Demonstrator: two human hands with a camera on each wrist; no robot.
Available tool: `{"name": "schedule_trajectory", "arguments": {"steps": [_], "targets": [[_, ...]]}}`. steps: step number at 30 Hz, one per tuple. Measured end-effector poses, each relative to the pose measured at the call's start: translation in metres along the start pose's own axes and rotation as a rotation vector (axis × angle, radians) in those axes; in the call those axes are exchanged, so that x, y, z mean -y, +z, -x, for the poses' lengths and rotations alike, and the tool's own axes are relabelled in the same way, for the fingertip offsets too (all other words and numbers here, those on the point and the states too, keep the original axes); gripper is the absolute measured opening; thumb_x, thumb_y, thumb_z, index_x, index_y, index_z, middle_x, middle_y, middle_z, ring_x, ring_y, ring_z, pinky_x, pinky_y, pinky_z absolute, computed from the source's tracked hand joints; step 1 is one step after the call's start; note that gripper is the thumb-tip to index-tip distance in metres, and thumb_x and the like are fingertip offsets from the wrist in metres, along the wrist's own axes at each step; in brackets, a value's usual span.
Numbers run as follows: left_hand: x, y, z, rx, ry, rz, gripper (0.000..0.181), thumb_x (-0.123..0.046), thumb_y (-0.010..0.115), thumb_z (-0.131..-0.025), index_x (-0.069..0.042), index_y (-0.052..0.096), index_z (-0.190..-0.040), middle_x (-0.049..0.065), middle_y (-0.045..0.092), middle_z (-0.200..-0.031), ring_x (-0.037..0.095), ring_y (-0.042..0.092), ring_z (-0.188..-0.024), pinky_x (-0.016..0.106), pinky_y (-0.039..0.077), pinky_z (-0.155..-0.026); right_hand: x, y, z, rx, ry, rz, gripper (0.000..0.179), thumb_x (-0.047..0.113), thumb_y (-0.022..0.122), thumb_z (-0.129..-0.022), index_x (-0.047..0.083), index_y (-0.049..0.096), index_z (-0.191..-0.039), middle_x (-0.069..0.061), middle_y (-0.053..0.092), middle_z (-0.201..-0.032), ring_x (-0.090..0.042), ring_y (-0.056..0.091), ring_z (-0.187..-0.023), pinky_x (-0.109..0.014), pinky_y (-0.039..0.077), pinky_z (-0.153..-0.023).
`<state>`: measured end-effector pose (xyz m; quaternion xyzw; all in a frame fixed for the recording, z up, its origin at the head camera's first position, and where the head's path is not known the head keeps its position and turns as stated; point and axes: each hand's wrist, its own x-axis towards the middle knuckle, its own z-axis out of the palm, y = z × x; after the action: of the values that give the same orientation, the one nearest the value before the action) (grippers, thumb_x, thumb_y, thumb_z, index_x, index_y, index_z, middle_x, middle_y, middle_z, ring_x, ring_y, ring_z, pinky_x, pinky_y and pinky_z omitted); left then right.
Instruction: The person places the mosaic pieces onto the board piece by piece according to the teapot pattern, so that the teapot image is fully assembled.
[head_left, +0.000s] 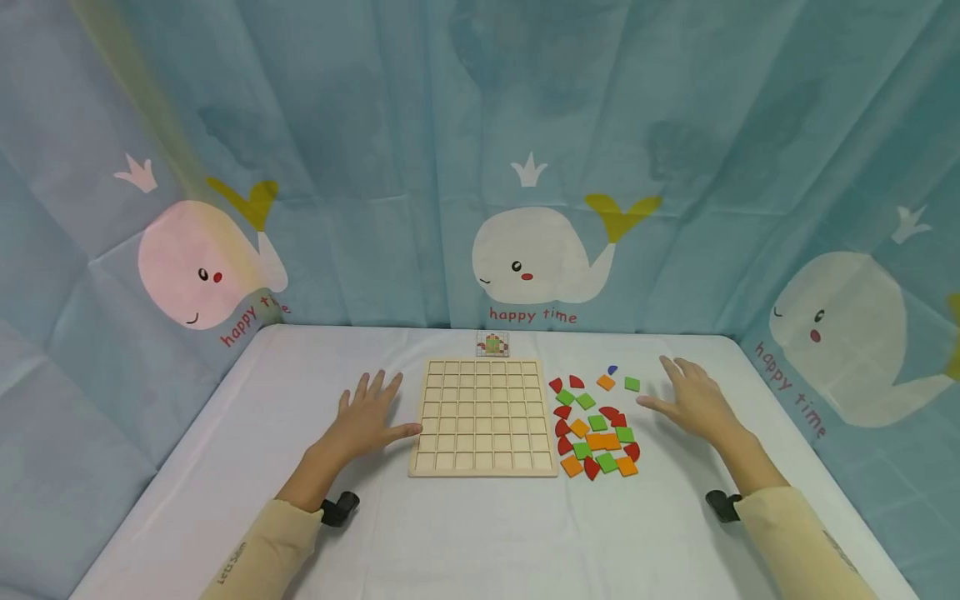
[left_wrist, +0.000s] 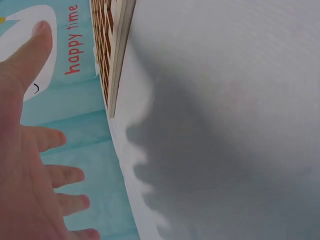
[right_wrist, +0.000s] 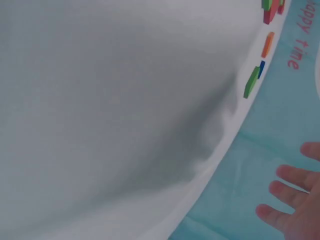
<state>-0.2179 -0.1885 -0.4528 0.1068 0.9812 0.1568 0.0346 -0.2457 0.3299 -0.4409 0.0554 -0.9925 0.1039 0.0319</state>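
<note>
A wooden grid board (head_left: pixel 483 475) lies on the white table, its square cells bare. To its left, my left hand (head_left: pixel 367 421) hovers with fingers spread, the thumb tip overlapping the board's left edge in the head view. In the left wrist view the left hand (left_wrist: pixel 25 165) casts a shadow on the cloth beside the board (left_wrist: pixel 120 55). Right of the board are scattered flat tiles: green squares (head_left: pixel 632 384), orange squares (head_left: pixel 572 465), red quarter-circle pieces (head_left: pixel 592 468) and a small blue piece (head_left: pixel 612 369). My right hand (head_left: pixel 697 400) hangs beyond them, fingers extended, holding nothing.
A small picture card (head_left: pixel 492 343) with a coloured grid pattern lies behind the board. A blue curtain (head_left: pixel 375 167) printed with whales surrounds the table at the back and sides. The white tablecloth (head_left: pixel 450 542) stretches in front of the board.
</note>
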Motion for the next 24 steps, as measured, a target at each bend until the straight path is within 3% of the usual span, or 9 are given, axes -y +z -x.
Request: {"name": "schedule_trajectory", "arguments": {"steps": [12, 24], "targets": [[-0.002, 0.008, -0.001, 0.087, 0.055, 0.057, 0.11, -0.061, 0.071, -0.077, 0.0, 0.021, -0.154, 0.029, 0.021, -0.158, 0.051, 0.015, -0.146, 0.074, 0.015, -0.111, 0.006, 0.005, -0.019, -0.003, -0.054, -0.061, 0.089, 0.05, 0.068, -0.085, -0.003, 0.034, -0.147, -0.034, 0.035, -0.147, -0.051, 0.032, -0.135, -0.069, 0.029, -0.108], [-0.009, 0.011, 0.0, 0.18, 0.075, 0.091, 0.118, -0.058, 0.079, -0.071, 0.002, 0.019, -0.153, 0.026, 0.023, -0.158, 0.049, 0.018, -0.146, 0.071, 0.017, -0.113, 0.017, 0.014, -0.047, 0.069, -0.056, -0.127, 0.077, 0.042, 0.067, -0.09, 0.001, 0.037, -0.148, -0.031, 0.036, -0.148, -0.049, 0.031, -0.137, -0.068, 0.029, -0.109]]}}
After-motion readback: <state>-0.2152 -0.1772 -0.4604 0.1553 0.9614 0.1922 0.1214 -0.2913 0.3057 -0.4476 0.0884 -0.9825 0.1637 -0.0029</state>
